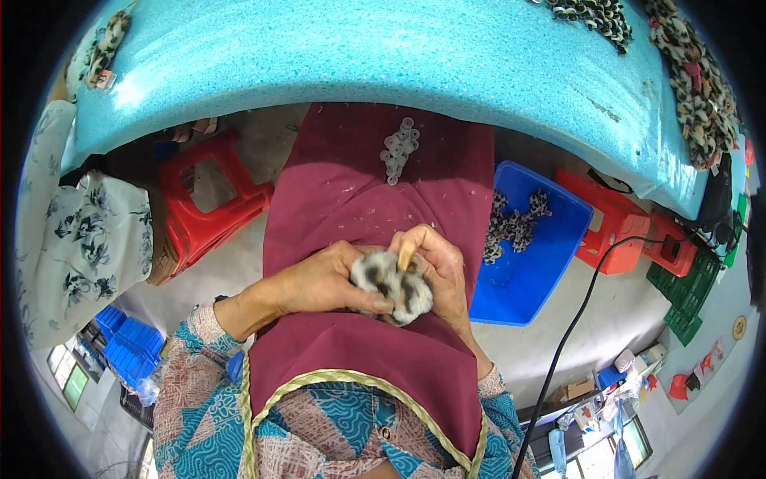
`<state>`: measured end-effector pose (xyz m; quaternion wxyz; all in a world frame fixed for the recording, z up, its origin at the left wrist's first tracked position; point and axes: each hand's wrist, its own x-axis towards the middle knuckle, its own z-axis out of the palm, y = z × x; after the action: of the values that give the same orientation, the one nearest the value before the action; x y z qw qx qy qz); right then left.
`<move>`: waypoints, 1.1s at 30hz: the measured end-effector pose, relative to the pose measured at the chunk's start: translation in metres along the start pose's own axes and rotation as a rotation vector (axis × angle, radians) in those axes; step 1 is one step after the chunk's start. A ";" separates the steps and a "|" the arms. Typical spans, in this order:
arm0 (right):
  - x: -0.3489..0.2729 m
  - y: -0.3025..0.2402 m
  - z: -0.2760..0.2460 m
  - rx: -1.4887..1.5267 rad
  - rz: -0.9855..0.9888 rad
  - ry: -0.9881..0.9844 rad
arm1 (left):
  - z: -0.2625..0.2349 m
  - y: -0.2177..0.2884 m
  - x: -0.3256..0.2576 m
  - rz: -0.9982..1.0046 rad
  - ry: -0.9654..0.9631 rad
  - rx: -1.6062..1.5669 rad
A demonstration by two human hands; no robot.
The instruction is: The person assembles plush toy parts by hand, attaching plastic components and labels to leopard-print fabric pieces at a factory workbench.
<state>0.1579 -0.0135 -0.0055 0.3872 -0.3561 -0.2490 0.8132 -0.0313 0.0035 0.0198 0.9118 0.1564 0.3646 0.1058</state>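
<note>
Overhead in the view we find a blue foam-topped worktable (415, 56), its edge curving across the upper frame, with heaps of spotted fluffy pieces (694, 80) piled along its right end and a smaller heap (108, 40) at its left end. Below it we note a concrete floor, a red plastic stool (207, 203) to the left and a blue plastic bin (531, 255) to the right, holding more spotted pieces. A black cable (574, 319) runs across the floor on the right.

We record a maroon apron (359, 215) spread over the person's lap, with a small cluster of pale rings (399, 149) lying on its far part, well apart from the hands.

The left hand (319, 281) is closed around a grey-and-white spotted fluffy ball (392, 286), thumb pressed on its near side. The right hand (435, 267) grips the same ball from the other side, fingers curled over its top. The ball sits between both hands, just above the apron at mid-lap. We cannot tell whether it touches the cloth.
</note>
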 end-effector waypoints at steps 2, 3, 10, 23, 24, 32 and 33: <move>0.004 0.000 -0.001 0.008 -0.006 -0.008 | 0.007 0.002 0.005 0.449 0.097 0.645; 0.008 -0.003 0.000 -0.013 -0.011 0.010 | 0.007 0.007 0.005 0.421 0.083 0.603; 0.008 -0.018 -0.019 -0.254 -0.071 0.482 | 0.010 0.019 0.024 0.278 0.304 -0.192; -0.139 0.006 -0.281 -0.005 -0.354 1.592 | 0.107 0.126 0.049 1.170 0.449 1.670; -0.147 0.007 -0.303 0.014 -0.374 1.603 | 0.120 0.134 0.062 1.238 0.485 1.817; -0.139 -0.008 -0.420 0.015 -0.388 1.927 | 0.094 0.151 0.116 1.091 0.530 2.009; -0.137 -0.013 -0.433 0.147 -0.468 1.868 | 0.094 0.149 0.118 1.090 0.547 2.092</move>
<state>0.5592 -0.0610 -0.2129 0.6028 -0.7755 0.1462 0.1179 0.1065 0.1587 0.0642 0.0728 0.9236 0.3409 0.1597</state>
